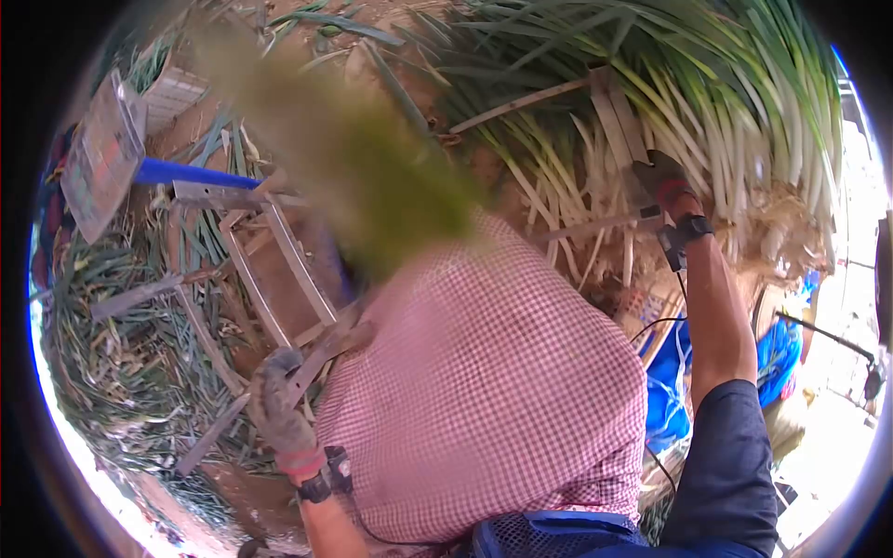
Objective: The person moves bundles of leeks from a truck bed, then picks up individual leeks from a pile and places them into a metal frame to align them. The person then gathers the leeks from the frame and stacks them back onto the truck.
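Note:
My left hand [282,414], in a dirty grey glove with a red cuff, is closed around a wooden slat [323,358] of a low frame beside my lap. My right hand [667,182], in a dark glove with red at the cuff, is stretched out with its fingers extended beside a wooden post [616,116]. It is nearest to a big heap of long green onions [735,121] with white stems and tangled roots. A smeared green shape [372,158] crosses the middle, too blurred to name.
A checked pink cloth [493,372] covers my lap. Cut green leaves [121,372] are heaped at the left. A wooden frame [284,270], a blue pole [200,174] and a worn board [102,158] stand there. Blue plastic [779,358] and a cable lie at the right.

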{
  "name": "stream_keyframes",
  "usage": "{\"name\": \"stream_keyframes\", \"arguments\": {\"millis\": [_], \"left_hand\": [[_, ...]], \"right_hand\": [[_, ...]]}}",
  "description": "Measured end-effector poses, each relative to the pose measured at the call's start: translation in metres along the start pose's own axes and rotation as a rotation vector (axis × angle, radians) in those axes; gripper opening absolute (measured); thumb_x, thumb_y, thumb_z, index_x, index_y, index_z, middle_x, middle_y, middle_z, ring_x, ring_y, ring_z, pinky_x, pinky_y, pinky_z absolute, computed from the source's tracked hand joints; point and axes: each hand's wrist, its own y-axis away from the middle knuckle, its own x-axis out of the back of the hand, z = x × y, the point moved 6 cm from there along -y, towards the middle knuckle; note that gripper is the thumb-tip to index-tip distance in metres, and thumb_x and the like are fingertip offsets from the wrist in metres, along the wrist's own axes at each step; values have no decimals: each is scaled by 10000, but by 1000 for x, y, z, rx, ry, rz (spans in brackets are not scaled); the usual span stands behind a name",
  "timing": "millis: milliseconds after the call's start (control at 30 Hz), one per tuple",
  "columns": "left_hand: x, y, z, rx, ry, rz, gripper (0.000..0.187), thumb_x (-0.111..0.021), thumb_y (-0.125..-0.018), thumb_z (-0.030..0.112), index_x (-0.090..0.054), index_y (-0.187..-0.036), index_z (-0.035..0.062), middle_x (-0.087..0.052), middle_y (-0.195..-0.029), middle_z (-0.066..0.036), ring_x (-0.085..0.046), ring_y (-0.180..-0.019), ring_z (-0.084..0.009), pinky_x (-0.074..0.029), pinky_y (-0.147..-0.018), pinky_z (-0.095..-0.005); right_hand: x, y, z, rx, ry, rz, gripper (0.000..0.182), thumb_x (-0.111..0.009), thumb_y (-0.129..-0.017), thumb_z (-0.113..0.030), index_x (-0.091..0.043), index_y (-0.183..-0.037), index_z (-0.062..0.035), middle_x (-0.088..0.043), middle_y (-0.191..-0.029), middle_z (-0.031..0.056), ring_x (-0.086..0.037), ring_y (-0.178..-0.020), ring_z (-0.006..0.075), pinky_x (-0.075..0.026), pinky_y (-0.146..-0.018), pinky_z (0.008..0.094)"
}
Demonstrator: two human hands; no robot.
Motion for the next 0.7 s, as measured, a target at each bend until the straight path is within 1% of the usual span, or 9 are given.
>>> {"name": "stream_keyframes", "arguments": {"millis": [100, 167, 267, 367, 533, 600, 633, 667, 700], "left_hand": [[-6, 3, 4, -131, 117, 38, 456, -480, -1077, 375, -656, -1192, -30, -700, -1065, -108, -678, -993, -228, -547, -899, -357], [-1, 14, -1, -121, 122, 115, 413, -564, -1054, 324, -624, -1262, -28, -680, -1150, -109, -653, -1067, -218, -532, -935, -358], [0, 29, 4, -111, 41, 210, 414, -696, -1000, 230, -602, -1303, -35, -643, -1237, -100, -602, -1137, -191, -463, -1039, -344], [-4, 52, 2, -70, 146, 188, 367, -703, -992, 186, -610, -1280, -21, -627, -1252, -71, -586, -1110, -171, -467, -1007, -341], [9, 49, -24, -30, 75, 61, 344, -680, -997, 179, -606, -1278, -5, -616, -1220, -67, -593, -1061, -177, -475, -968, -325], [22, 41, -36, -100, -62, 64, 441, -681, -988, 187, -565, -1370, -1, -621, -1274, -117, -613, -1091, -208, -482, -979, -330], [15, 42, -42, -118, 151, 6, 516, -691, -981, 208, -525, -1421, -4, -615, -1314, -142, -603, -1137, -220, -476, -997, -342], [20, 39, -44, -167, 64, 43, 490, -702, -971, 185, -548, -1396, -3, -635, -1251, -121, -613, -1089, -201, -490, -953, -331], [19, 33, -35, -232, -116, 121, 466, -713, -960, 162, -570, -1372, -2, -654, -1188, -101, -623, -1041, -183, -504, -909, -320]], "right_hand": [[-5, -18, -5, 36, 294, 65, 457, -642, -874, -314, -704, -1193, 7, -723, -1181, 209, -689, -1091, 377, -542, -948, 449], [-10, -6, -20, 240, 305, 179, 388, -629, -854, -271, -729, -1107, 5, -720, -1152, 208, -686, -1070, 392, -547, -941, 459], [-11, 3, -27, 250, 394, 313, 302, -606, -873, -264, -756, -969, -20, -710, -1098, 223, -684, -1011, 420, -558, -896, 479], [2, 49, -56, 181, 175, 336, 320, -571, -890, -257, -753, -1016, -26, -727, -1058, 254, -698, -993, 441, -555, -883, 517], [59, 123, -80, 145, 7, 305, 322, -610, -824, -241, -772, -1044, -71, -729, -1042, 239, -678, -1041, 430, -548, -921, 484], [64, 126, -89, 268, -96, 257, 302, -645, -809, -223, -769, -1026, -55, -733, -1035, 240, -686, -1040, 419, -549, -910, 470], [74, 132, -97, 367, -78, 339, 241, -630, -810, -191, -762, -957, -52, -734, -975, 234, -701, -976, 416, -561, -846, 470], [79, 139, -108, 470, -77, 409, 193, -615, -811, -159, -755, -887, -50, -735, -916, 228, -716, -912, 414, -573, -781, 471], [75, 136, -108, 445, -208, 245, 219, -611, -813, -165, -758, -890, -21, -727, -907, 247, -708, -894, 436, -560, -743, 462]]}}
